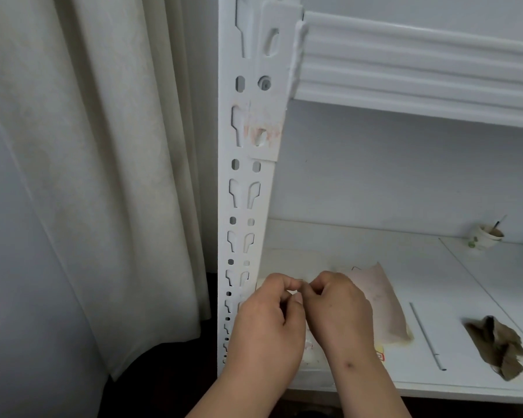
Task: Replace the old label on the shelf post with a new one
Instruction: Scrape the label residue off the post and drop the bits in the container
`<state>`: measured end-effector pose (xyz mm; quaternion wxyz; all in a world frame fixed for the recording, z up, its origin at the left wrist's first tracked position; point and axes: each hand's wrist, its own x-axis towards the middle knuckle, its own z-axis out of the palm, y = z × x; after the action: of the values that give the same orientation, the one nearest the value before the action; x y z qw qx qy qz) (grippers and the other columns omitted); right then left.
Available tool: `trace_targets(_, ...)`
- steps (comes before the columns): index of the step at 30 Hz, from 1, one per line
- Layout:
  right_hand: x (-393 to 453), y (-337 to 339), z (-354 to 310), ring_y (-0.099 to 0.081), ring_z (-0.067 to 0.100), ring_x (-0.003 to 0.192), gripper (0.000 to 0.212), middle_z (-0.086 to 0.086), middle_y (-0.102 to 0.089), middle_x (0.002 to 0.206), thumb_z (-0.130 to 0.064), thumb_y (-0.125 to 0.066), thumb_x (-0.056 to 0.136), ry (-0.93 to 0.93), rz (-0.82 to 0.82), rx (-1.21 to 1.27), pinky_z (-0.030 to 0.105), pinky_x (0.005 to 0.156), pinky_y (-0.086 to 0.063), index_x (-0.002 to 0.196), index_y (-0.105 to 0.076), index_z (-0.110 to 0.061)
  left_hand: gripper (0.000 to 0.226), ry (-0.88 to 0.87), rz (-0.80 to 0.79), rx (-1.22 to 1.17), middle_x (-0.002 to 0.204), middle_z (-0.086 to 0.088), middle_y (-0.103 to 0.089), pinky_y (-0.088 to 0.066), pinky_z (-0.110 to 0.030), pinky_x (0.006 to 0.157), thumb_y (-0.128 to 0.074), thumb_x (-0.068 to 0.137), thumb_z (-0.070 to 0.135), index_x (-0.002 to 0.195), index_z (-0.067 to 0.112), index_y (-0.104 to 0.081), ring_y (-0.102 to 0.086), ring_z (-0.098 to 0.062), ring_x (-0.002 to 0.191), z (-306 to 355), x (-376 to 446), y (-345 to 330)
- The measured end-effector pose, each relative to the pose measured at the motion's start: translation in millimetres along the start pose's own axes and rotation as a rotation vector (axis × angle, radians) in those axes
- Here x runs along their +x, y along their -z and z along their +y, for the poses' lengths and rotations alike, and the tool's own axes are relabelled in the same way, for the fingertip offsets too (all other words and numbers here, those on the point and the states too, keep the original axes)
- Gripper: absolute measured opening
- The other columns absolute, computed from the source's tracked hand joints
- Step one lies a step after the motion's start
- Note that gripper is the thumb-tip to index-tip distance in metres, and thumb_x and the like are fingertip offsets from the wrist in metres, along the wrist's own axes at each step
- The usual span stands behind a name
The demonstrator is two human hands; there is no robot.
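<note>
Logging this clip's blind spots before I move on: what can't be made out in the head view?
- What the left hand and right hand pinch between them: too small, fingers cover it.
- White perforated metal shelf post: pinkish residue shows; whether any label remains is blurred.
- Pale pink paper sheet on the white shelf board: partly behind the right hand.
- Small paper cup: contents too small.
- Crumpled brown paper: print unreadable.

The single head-worn view looks forward and down from close range. The white shelf post (248, 188) runs down frame centre, with both hands at lower centre.
</note>
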<state>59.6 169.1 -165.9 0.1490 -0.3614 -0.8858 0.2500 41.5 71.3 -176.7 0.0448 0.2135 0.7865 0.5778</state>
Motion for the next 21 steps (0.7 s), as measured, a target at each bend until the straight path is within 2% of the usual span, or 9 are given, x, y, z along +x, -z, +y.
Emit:
trace_targets(2, -3, 0, -1, -0.06, 0.019, 0.076, 0.02, -0.007, -0.06, 0.082, -0.036, -0.054, 0.085, -0.01, 0.0, -0.02, 0.039, 0.078, -0.05, 0.07, -0.058, -0.024, 0.033, -0.014, 0.01, 0.018, 0.079, 0.02, -0.064, -0.044, -0.015, 0.055, -0.055, 0.093, 0.013, 0.079, 0.042, -0.051, -0.056, -0.002, 0.058, -1, -2, 2)
trace_targets(4, -7, -1, -1, -0.061, 0.021, 0.082, 0.007, -0.006, -0.059, 0.095, -0.022, -0.055, 0.083, 0.002, 0.014, -0.016, 0.038, 0.08, -0.05, 0.084, -0.061, -0.026, 0.031, -0.02, 0.014, 0.03, 0.073, 0.019, -0.063, -0.043, -0.016, 0.055, -0.055, 0.093, 0.014, 0.08, 0.042, -0.051, -0.054, -0.004, 0.056, -2, -4, 3)
trace_targets(6, -9, -3, 1, -0.061, 0.023, 0.087, 0.033, -0.004, -0.055, 0.108, -0.006, -0.053, 0.079, 0.05, 0.012, 0.003, 0.038, 0.082, -0.049, 0.104, -0.06, -0.027, 0.029, -0.018, 0.018, 0.03, 0.068, 0.02, -0.062, -0.043, -0.017, 0.055, -0.055, 0.093, 0.014, 0.081, 0.041, -0.052, -0.053, -0.004, 0.055, -3, -8, 5)
trace_targets(8, -11, -4, 3, -0.061, 0.023, 0.089, 0.036, -0.003, -0.054, 0.11, -0.006, -0.052, 0.081, 0.073, 0.043, 0.009, 0.04, 0.083, -0.049, 0.11, -0.059, -0.026, 0.027, -0.017, 0.025, 0.03, 0.067, 0.021, -0.062, -0.042, -0.016, 0.056, -0.056, 0.093, 0.016, 0.083, 0.04, -0.053, -0.053, -0.004, 0.055, -3, -12, 7)
trace_targets(10, -12, -3, 3, -0.061, 0.022, 0.086, 0.013, -0.004, -0.058, 0.101, -0.022, -0.054, 0.087, 0.072, 0.068, -0.013, 0.04, 0.08, -0.049, 0.096, -0.063, -0.024, 0.023, -0.008, 0.034, 0.025, 0.064, 0.023, -0.061, -0.042, -0.014, 0.055, -0.055, 0.094, 0.017, 0.086, 0.039, -0.054, -0.054, -0.001, 0.054, -2, -15, 9)
trace_targets(14, -17, -1, 2, -0.06, 0.023, 0.072, 0.036, -0.001, -0.059, 0.074, -0.045, -0.05, 0.089, 0.036, 0.045, -0.08, 0.038, 0.072, -0.051, 0.062, -0.049, -0.022, 0.023, -0.005, 0.028, -0.009, 0.065, 0.024, -0.061, -0.043, -0.015, 0.052, -0.054, 0.094, 0.014, 0.087, 0.036, -0.056, -0.052, 0.0, 0.05, 4, -23, 16)
trace_targets(17, -19, 1, 1, -0.061, 0.022, 0.082, 0.008, -0.002, -0.059, 0.097, -0.02, -0.051, 0.088, 0.083, 0.055, -0.033, 0.035, 0.074, -0.049, 0.09, -0.059, -0.023, 0.026, -0.02, 0.044, -0.015, 0.068, 0.022, -0.062, -0.043, -0.014, 0.052, -0.055, 0.094, 0.014, 0.083, 0.038, -0.055, -0.052, 0.0, 0.051, 13, -24, 20)
trace_targets(18, -19, 1, 1, -0.061, 0.02, 0.085, 0.023, -0.003, -0.057, 0.105, -0.011, -0.05, 0.086, 0.1, 0.055, -0.017, 0.033, 0.074, -0.049, 0.103, -0.058, -0.023, 0.027, -0.03, 0.053, -0.011, 0.07, 0.02, -0.063, -0.043, -0.012, 0.052, -0.055, 0.094, 0.015, 0.083, 0.039, -0.054, -0.053, 0.0, 0.052, 16, -23, 21)
trace_targets(21, -18, 3, 0, -0.061, 0.017, 0.083, 0.016, -0.005, -0.061, 0.101, -0.015, -0.051, 0.089, 0.135, 0.121, 0.068, 0.032, 0.072, -0.051, 0.099, -0.061, -0.023, 0.027, -0.047, 0.083, -0.03, 0.07, 0.009, -0.066, -0.043, -0.012, 0.05, -0.056, 0.094, 0.016, 0.082, 0.04, -0.054, -0.054, 0.0, 0.052, 22, -22, 24)
